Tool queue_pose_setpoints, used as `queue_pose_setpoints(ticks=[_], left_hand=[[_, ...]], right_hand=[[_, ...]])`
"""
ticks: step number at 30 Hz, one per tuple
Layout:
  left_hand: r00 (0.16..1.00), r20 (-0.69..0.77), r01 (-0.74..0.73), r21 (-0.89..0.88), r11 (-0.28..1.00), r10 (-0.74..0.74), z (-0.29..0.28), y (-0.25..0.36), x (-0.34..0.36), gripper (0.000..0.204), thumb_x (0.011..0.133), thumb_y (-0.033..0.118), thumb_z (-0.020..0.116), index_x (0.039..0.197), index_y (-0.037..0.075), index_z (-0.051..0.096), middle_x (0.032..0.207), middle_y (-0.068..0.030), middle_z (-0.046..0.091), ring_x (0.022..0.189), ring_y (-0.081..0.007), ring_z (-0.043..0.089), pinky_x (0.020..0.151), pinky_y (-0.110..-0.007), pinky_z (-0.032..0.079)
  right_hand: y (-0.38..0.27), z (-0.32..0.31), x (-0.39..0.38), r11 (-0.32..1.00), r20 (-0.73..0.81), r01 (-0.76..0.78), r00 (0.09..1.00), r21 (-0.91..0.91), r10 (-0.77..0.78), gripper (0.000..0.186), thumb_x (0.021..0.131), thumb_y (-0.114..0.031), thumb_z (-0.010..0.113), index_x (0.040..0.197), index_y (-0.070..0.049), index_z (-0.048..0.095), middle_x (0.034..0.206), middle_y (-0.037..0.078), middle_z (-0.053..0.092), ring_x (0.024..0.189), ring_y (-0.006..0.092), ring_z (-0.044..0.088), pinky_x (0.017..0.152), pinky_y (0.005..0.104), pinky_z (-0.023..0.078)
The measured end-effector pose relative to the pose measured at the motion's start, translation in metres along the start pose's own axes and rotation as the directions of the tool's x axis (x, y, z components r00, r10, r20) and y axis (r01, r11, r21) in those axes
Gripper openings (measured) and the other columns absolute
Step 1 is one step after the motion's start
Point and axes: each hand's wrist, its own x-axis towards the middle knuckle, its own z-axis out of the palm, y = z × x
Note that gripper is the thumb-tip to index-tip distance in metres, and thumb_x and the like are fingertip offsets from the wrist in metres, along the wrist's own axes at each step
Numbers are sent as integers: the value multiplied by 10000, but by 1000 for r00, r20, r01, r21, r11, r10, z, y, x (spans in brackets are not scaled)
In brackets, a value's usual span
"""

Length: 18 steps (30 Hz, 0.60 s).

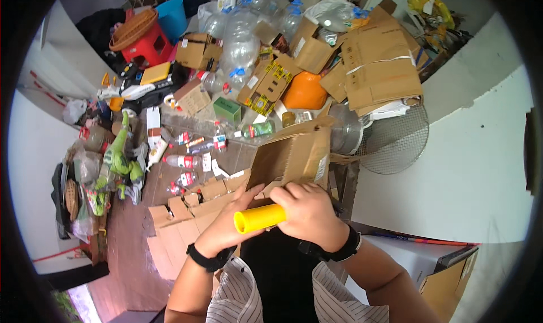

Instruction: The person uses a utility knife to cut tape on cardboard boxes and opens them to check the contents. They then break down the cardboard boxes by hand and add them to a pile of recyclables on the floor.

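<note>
In front of me stands a brown cardboard box (308,147), tilted, its dark inner side showing. My left hand (229,224) is closed on the box's near edge, thumb along the cardboard; its other fingers are partly hidden. A yellow hollow tube (260,218), perhaps a tool's handle, sticks out leftward from my right hand (311,215), which is wrapped round it. The knuckles of that hand rest against the near side of the box. Whatever lies at the tube's other end is hidden by the hand.
Flattened cardboard (186,227) lies on the floor to the left, with several plastic bottles (184,161) beyond it. A green toy dinosaur (120,153) sits farther left. Stacked cardboard (382,63) and a wire mesh (399,139) stand at the right, near an orange bag (305,90).
</note>
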Motion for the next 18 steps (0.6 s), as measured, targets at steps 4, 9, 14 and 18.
queue_pose_setpoints(ticks=[4, 9, 14, 18], left_hand=[[985, -138, -81, 126, 989, 99, 19, 5, -9, 656, 779, 187, 718, 1323, -11, 409, 1130, -173, 577, 1106, -291, 517, 921, -385, 428], [842, -496, -145, 172, 974, 212, 21, 3, -8, 391, 854, 88, 634, 1214, -21, 526, 1050, -134, 599, 991, -231, 582, 864, -331, 455], [839, -532, -145, -425, 893, -116, -20, -15, -37, 246, 916, 117, 586, 1126, -10, 601, 1118, -50, 616, 995, -129, 561, 892, -279, 428], [870, -481, -145, -460, 876, -109, -42, -19, -55, 377, 873, 211, 638, 1173, -5, 566, 1106, -67, 643, 994, -177, 605, 876, -314, 450]], right_hand=[[-19, -4, 18, 998, -24, -6, 1000, 60, 8, 257, 649, -129, 660, 867, -122, 524, 712, 65, 522, 636, 268, 590, 597, 374, 481], [-35, -30, 24, 984, 113, -42, 993, 172, 22, 516, 686, -158, 689, 1170, -180, 512, 830, 86, 548, 667, 314, 620, 581, 380, 523], [23, -97, -3, 816, 160, -478, 878, 326, 450, 331, 790, -289, 694, 989, -36, 616, 820, 169, 657, 733, 341, 642, 653, 382, 514], [91, -73, -31, 609, 439, -543, 836, 577, 330, 393, 807, -405, 703, 847, -31, 588, 665, 39, 586, 576, 154, 562, 558, 313, 453]])
